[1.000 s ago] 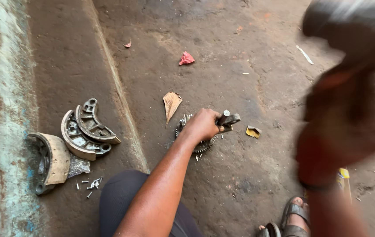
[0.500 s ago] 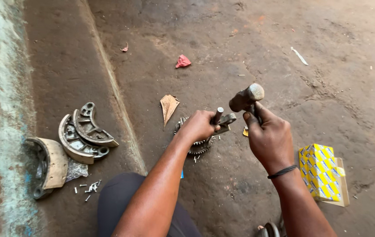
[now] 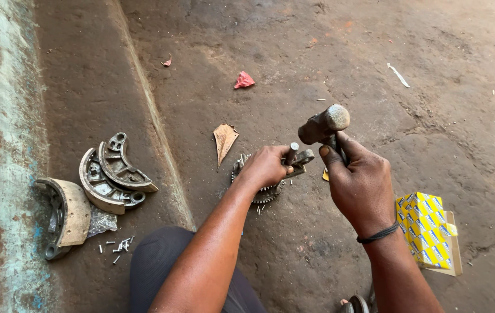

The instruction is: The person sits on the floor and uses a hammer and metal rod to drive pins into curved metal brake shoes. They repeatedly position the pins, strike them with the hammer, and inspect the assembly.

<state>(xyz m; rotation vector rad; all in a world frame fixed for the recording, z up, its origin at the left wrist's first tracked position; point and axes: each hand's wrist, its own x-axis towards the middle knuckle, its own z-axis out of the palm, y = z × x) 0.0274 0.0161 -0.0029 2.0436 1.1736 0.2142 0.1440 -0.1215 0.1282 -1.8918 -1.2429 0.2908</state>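
While the left hand [image 3: 267, 165] pinches a steel punch [image 3: 291, 153] upright on the toothed gear [image 3: 262, 188], the right hand [image 3: 360, 182], fisted around the round-faced hammer [image 3: 324, 124], now hovers closer than before.

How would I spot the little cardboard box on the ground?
Follow the person's right hand, which grips a hammer, down past the wrist. Beside that forearm, on the brown dirt floor, lies the small box, the only bright yellow, blue-patterned thing there.

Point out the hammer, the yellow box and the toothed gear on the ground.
hammer [image 3: 324, 124], head view, on its metal head.
yellow box [image 3: 424, 229], head view, on its top face.
toothed gear [image 3: 265, 194], head view, on the teeth below the left hand.
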